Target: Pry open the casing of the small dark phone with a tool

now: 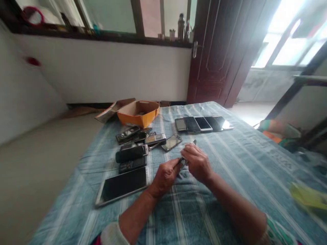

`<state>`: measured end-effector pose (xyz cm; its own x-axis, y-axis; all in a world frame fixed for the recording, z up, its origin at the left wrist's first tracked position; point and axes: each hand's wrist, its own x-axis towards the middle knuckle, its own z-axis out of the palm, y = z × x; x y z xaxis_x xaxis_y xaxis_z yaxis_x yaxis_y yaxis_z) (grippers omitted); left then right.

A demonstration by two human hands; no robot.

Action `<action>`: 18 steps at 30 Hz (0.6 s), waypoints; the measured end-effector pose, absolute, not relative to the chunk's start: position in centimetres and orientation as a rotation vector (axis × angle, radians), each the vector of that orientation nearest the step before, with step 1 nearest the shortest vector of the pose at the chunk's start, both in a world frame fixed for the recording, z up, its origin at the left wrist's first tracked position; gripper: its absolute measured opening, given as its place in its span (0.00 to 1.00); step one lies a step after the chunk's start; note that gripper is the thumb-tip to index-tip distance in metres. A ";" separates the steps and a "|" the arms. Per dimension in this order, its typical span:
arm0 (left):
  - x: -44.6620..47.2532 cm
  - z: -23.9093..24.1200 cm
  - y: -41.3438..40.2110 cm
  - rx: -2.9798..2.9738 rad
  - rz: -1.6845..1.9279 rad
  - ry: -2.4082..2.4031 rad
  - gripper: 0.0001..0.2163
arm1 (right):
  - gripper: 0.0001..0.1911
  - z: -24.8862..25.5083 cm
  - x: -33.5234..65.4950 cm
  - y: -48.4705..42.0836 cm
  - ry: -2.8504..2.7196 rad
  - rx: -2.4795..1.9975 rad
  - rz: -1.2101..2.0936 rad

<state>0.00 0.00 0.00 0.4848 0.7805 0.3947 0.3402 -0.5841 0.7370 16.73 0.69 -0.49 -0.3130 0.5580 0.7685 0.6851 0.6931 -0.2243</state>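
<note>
My left hand (165,175) is closed on a slim dark thing (181,160), probably a phone, mostly hidden by the fingers. My right hand (196,162) is closed against it from the other side, with a bit of whitish cloth or tissue (186,161) showing between its fingers. A dark tip (195,142) sticks out beyond the right hand. Just past my hands lies a worn smartphone (172,143). Left of them are a large white-framed tablet (124,184), a black keypad phone (133,164), a dark phone (132,153) and a silver keypad phone (155,138) on a pile.
A striped blue cloth (224,160) covers the surface. An open orange box (139,119) stands at the far left, its lid (113,110) beside it. Several smartphones (203,124) lie in a row at the back. A yellow item (308,197) is at the right edge.
</note>
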 end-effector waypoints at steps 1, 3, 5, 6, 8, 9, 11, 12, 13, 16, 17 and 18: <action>0.1 0.0 -0.1 2.147 0.979 0.926 0.14 | 0.15 -0.7 17.2 1.1 -1.970 -0.969 -0.169; 0.3 0.0 -0.2 2.139 0.969 0.929 0.13 | 0.14 -1.0 18.0 1.8 -1.920 -0.984 -0.156; 0.4 0.1 -0.2 2.133 0.963 0.926 0.13 | 0.15 -1.0 18.3 2.0 -1.887 -0.983 -0.147; 0.4 0.2 -0.3 2.130 0.960 0.918 0.12 | 0.16 -1.0 18.2 1.9 -1.879 -0.976 -0.148; 0.3 0.2 -0.3 2.122 0.969 0.896 0.12 | 0.16 -0.8 17.6 1.4 -1.883 -0.956 -0.158; 0.2 0.2 -0.2 2.118 0.977 0.892 0.12 | 0.15 -0.7 17.2 1.0 -1.895 -0.944 -0.165; 0.1 0.0 -0.1 2.111 0.991 0.915 0.13 | 0.13 -0.5 16.3 0.2 -1.931 -0.923 -0.170; 0.0 -0.1 -0.1 2.110 0.992 0.934 0.14 | 0.13 -0.5 15.9 -0.2 -1.950 -0.916 -0.169; 0.0 -0.2 0.0 2.109 0.995 0.953 0.14 | 0.13 -0.4 15.6 -0.4 -1.968 -0.910 -0.167; 0.0 -0.3 0.0 2.112 0.988 0.971 0.15 | 0.12 -0.4 15.3 -0.6 -1.992 -0.898 -0.171; 0.0 -0.2 0.0 2.112 0.986 0.968 0.14 | 0.13 -0.4 15.4 -0.5 -1.989 -0.899 -0.176; 0.1 -0.1 -0.1 2.112 0.983 0.960 0.14 | 0.13 -0.4 15.6 -0.3 -1.979 -0.905 -0.182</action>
<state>0.06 -0.05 -0.10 0.4612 0.8061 0.3707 0.3513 -0.5496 0.7580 15.63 -0.30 -0.39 -0.3045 0.5233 0.7959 0.6599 0.7185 -0.2200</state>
